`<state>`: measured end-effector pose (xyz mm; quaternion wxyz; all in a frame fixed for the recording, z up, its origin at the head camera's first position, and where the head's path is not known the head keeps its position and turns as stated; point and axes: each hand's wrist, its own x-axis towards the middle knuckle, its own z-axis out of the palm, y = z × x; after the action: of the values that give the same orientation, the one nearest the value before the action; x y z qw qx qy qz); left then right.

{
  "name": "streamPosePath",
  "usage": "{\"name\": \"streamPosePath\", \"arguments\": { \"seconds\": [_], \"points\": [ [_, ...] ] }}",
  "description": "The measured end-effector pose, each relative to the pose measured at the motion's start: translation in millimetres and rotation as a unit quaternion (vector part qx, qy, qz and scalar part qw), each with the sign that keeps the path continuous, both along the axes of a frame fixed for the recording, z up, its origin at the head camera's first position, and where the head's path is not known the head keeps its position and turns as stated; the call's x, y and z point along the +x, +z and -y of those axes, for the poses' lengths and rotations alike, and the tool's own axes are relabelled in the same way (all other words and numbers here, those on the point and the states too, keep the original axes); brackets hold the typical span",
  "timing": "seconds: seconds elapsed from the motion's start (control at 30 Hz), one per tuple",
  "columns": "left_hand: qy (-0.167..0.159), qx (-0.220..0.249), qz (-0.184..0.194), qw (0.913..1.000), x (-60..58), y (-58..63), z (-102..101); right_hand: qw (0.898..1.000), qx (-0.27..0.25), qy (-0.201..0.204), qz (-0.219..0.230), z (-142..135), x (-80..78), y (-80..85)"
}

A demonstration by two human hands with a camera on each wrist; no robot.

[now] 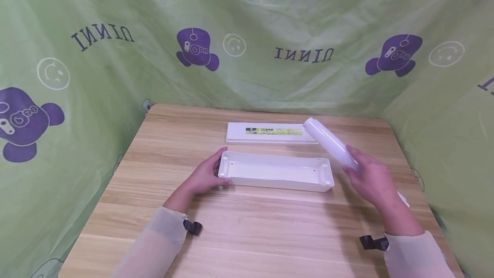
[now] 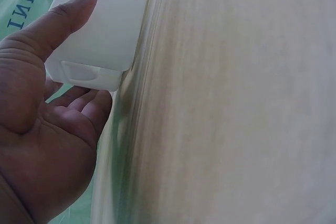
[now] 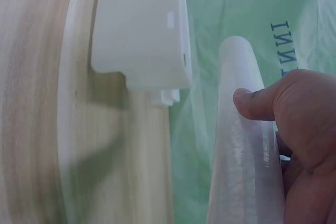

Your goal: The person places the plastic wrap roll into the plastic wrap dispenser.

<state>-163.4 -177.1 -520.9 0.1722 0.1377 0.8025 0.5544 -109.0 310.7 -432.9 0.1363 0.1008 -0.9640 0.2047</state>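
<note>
A long white open-topped box [image 1: 274,170] rests on the table, its inside showing nothing lying in it. My left hand [image 1: 206,175] grips the box's left end, the thumb along the near side and fingers round the end. In the left wrist view, the thumb lies on the white wall and the fingertips curl by the bottom edge. My right hand [image 1: 372,179] holds a roll of cling film [image 1: 328,140] by its near part, thumb on top in the right wrist view. The roll is tilted, its far end up and to the left, beside the box's right end.
Behind the box lies a flat white lid [image 1: 270,139] with a yellow-green label [image 1: 274,131]; the roll's far end overlaps its right end in the head view. A small white item [image 1: 403,198] shows past my right wrist. Green printed curtains [image 1: 254,85] surround the wooden table [image 1: 247,235].
</note>
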Motion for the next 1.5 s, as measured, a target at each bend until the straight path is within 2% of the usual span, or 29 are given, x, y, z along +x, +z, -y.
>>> {"name": "streamPosePath", "arguments": {
  "seconds": [0.3,0.9,1.5],
  "points": [
    [0.011,-0.002,-0.004,0.9999,-0.1,-1.6,0,1.0,-0.006,0.018,-0.019,14,0.7,4.1],
    [0.022,0.012,-0.008,0.9996,-0.3,-3.7,0,0.998,-0.001,0.056,-0.007,45,-4.3,10.7],
    [0.026,0.015,-0.007,0.9995,0.9,-2.0,-1,0.996,0.006,0.088,-0.014,60,-15.4,6.9]
  ]
}}
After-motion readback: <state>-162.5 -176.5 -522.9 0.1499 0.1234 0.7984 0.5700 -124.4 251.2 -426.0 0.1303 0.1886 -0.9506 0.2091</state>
